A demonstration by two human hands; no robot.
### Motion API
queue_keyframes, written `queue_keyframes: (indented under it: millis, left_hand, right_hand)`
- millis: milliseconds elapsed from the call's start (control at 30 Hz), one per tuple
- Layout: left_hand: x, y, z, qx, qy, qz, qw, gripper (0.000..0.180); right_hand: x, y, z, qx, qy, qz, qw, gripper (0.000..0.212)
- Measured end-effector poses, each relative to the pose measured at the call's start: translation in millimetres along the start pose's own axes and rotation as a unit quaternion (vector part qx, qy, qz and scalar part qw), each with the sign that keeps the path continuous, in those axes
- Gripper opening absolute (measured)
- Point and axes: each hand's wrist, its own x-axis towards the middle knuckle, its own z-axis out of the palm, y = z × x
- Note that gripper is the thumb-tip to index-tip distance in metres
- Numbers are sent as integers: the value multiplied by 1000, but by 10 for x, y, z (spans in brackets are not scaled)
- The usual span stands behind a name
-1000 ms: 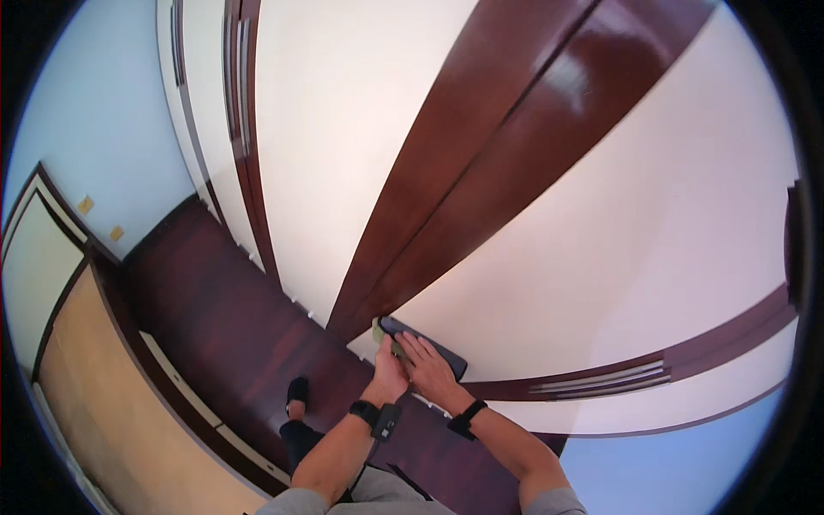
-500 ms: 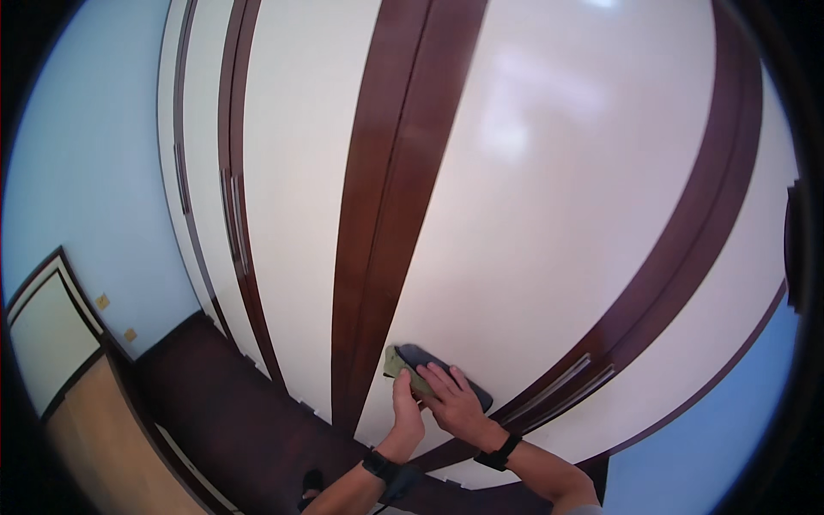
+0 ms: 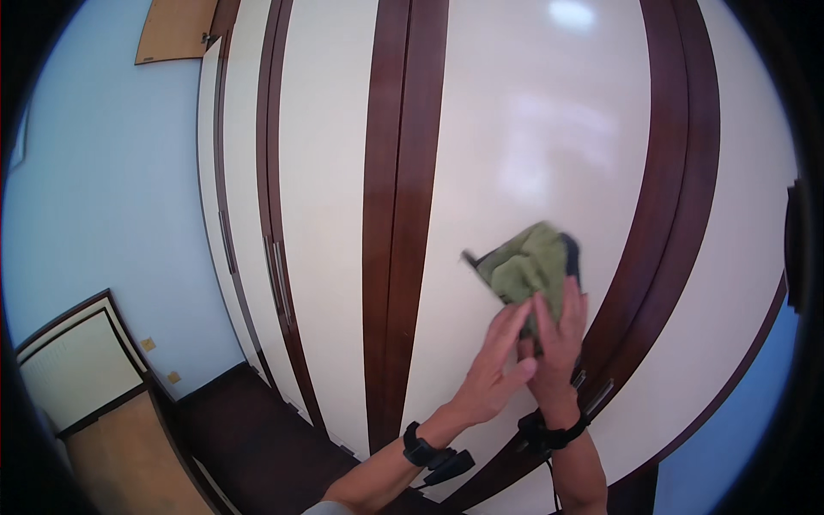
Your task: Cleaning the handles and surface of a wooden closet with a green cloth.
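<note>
A green cloth with a dark underside or edging is in front of a cream wardrobe door, its folds slightly smeared by motion. My right hand has its lower right part, with the fingers lying along the cloth. Close beside it, my left hand reaches up to the cloth's lower edge, fingers stretched and thumb apart. Each wrist wears a black band. Whether the cloth touches the door surface is hard to make out.
The wardrobe's cream door is framed by dark brown vertical strips. Metal handles stick out near my right wrist. At the lower left stands a wooden bed frame on dark flooring. An upper cabinet door hangs open.
Both hands and the cloth have moved up and to the right across the door. The cloth, flatter before under my right hand with its dark side out, now shows mostly green. My view has shifted.
</note>
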Motion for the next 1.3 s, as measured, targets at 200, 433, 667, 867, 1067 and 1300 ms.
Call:
queue_keyframes:
  millis: [200,433,667,867,1067,1300]
  left_hand:
    - [299,199,97,9,-97,45,994,83]
    - [176,-254,-39,41,-84,103,990,82]
    - [94,-691,-78,102,-102,121,982,82]
    - [203,-828,-77,103,-98,139,980,78]
    - [266,-812,-81,102,-96,141,980,77]
    - [223,-838,-244,118,-92,115,982,81]
  right_hand:
    - [216,266,-73,-48,97,40,993,60]
    - [123,270,341,-92,114,62,987,68]
    - [-114,425,718,-100,146,71,982,71]
    - [-94,526,892,-89,153,94,980,70]
    - [-56,593,923,-86,170,88,978,70]
    - [82,431,1008,-106,148,100,978,69]
